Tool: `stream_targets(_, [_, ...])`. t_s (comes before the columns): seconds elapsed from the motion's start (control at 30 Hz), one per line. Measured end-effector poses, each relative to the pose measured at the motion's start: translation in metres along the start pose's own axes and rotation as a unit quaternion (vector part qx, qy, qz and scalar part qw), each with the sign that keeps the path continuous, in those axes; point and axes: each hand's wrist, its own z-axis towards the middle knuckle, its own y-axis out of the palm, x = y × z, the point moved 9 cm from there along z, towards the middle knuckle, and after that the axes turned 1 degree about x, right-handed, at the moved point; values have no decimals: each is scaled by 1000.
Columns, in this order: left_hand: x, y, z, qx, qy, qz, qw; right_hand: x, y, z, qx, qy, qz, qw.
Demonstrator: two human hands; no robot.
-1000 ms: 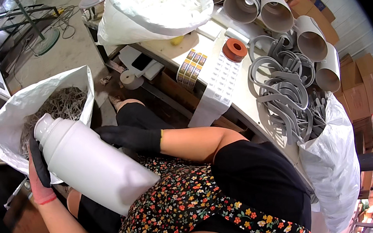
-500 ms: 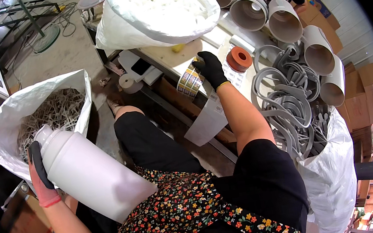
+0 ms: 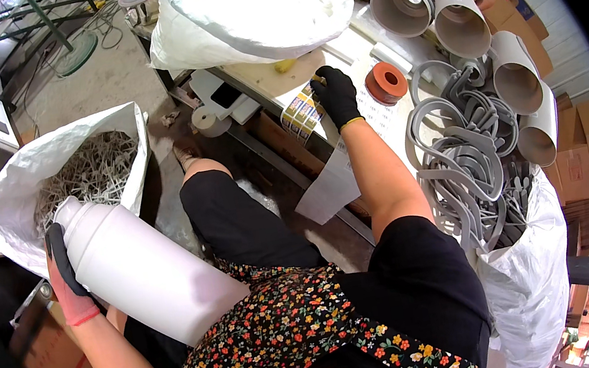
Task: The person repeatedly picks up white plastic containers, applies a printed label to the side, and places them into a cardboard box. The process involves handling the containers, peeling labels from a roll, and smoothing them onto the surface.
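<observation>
Right hand [image 3: 339, 98], gone from beside the white container [image 3: 152, 266] since a second ago, bends over the sticker sheet [image 3: 301, 114] just left of its fingers, pinch unclear; left hand [image 3: 67, 278] clamped on the container's neck end, long axis slanting rightward to the apron [image 3: 255, 319].

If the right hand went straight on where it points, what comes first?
Beyond the label sheet beside it, the right hand would probably meet the large white sack; a small yellow item seems just left of that line. Depth is unclear.
</observation>
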Motion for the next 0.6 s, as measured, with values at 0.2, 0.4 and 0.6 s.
stream_targets(0.2, [3,-16,-8,20,70,62,995,-24,-2,-13,-36,-77,6,996])
stream_targets(0.4, [35,-8,-24,91,66,129,985,-185,-76,-99,-63,-232,145,960])
stream_targets(0.6, [71,36,-27,-41,237,187,952,-302,-30,-179,-365,15,526,768])
